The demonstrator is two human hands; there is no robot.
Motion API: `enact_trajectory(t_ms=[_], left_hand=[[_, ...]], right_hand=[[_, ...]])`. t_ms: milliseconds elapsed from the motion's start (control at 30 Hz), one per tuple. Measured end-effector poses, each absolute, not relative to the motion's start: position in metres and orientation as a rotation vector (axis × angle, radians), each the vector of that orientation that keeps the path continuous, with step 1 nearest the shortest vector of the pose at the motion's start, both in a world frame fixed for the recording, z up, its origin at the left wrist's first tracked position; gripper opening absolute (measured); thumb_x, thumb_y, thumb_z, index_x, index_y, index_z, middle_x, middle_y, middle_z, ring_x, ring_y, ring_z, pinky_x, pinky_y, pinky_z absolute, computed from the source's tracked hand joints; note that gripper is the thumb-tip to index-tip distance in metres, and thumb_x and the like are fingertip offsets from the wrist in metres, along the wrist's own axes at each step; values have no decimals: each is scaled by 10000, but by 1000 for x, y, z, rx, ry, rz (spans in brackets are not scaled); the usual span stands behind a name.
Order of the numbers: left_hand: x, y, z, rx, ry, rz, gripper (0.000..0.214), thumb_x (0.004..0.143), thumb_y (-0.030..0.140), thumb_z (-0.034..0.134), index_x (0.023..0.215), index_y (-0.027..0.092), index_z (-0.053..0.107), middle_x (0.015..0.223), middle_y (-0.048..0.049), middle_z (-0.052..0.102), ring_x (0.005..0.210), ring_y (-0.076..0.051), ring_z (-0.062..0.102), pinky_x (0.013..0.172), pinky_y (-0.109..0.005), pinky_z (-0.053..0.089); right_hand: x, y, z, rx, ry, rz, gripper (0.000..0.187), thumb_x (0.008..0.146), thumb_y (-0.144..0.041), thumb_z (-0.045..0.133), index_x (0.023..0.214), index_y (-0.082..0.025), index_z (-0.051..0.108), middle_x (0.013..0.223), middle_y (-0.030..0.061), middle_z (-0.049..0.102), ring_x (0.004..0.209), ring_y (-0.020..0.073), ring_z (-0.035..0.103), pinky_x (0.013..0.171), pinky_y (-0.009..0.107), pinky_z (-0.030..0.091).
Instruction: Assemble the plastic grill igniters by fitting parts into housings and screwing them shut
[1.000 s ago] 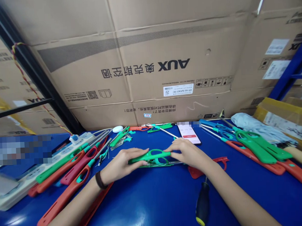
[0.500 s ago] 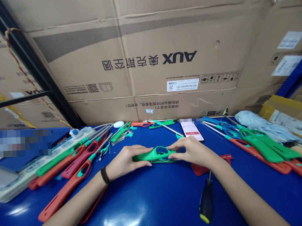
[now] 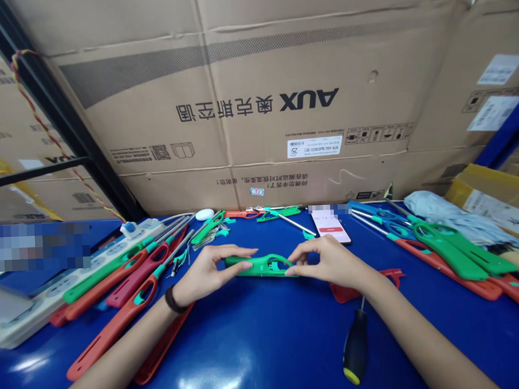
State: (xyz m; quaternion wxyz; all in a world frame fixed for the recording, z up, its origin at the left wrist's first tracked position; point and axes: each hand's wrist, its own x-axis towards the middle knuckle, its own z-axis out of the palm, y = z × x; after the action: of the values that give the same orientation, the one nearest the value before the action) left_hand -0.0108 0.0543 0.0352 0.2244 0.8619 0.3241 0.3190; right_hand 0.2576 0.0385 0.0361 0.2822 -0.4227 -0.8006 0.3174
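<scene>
Blue workbench (image 3: 258, 355) below stacked cardboard cartons (image 3: 238, 103): a green plastic lighter casing (image 3: 262, 267) is held at centre, pinched between the fingertips of the left hand (image 3: 209, 271) and right hand (image 3: 325, 257), its underside hidden. Screwdriver (image 3: 356, 348) at 6 o'clock; phone (image 3: 331, 228) at 12 o'clock, its top edge blurred out.

a hand can pass over the blue table (image 3: 257, 343) toward the near edge, below the left hand (image 3: 206, 271) and right hand (image 3: 326, 260). a black screwdriver (image 3: 355, 345) stands in the way on the right, long orange lighters (image 3: 111, 333) crowd the left, and a phone (image 3: 331, 227) lies ahead.
</scene>
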Motion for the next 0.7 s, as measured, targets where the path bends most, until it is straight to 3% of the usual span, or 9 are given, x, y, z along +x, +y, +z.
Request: enact_trajectory(t_ms=[100, 333, 433, 567, 700], left_hand=[[-11, 56, 35, 2440, 886, 1011, 218, 855, 266, 624, 1050, 196, 690, 970, -55, 710, 880, -173, 655, 805, -285, 531], [-16, 59, 25, 2866, 800, 1036, 402, 859, 273, 624, 1254, 241, 553, 1060, -60, 644, 943, -158, 622, 837, -287, 526], [-19, 61, 25, 2919, 796, 945, 389, 866, 324, 609, 1233, 199, 563, 1054, -78, 658, 918, -168, 643, 814, -289, 535], [-22, 65, 28, 2783, 832, 773, 346, 871, 370, 590, 1143, 157, 604, 1012, -86, 676, 868, -169, 655, 774, -279, 534], [-21, 66, 29, 2614, 873, 682, 294, 852, 359, 615, 1079, 173, 634, 986, -67, 678, 859, -169, 635, 788, -291, 517]], right_hand=[[256, 39, 37, -1104, -2146, 798, 218, 773, -394, 656, 787, -181, 701, 731, 27, 687, 677, 152, 620, 626, 256, 463], [257, 40, 40, -1196, -2080, 865, 263, 823, -420, 574, 755, -185, 666, 723, 28, 683, 683, 164, 613, 629, 272, 461], [258, 41, 38, -1213, -2072, 849, 284, 835, -440, 561, 800, -184, 678, 749, 36, 687, 698, 165, 619, 640, 274, 467], [259, 44, 33, -1245, -2136, 569, 314, 777, -446, 654, 967, -199, 693, 758, 36, 680, 698, 168, 613, 638, 275, 452], [263, 45, 33, -1228, -2306, 464, 244, 769, -375, 686, 934, -198, 709, 730, 30, 678, 663, 162, 607, 622, 270, 433]])
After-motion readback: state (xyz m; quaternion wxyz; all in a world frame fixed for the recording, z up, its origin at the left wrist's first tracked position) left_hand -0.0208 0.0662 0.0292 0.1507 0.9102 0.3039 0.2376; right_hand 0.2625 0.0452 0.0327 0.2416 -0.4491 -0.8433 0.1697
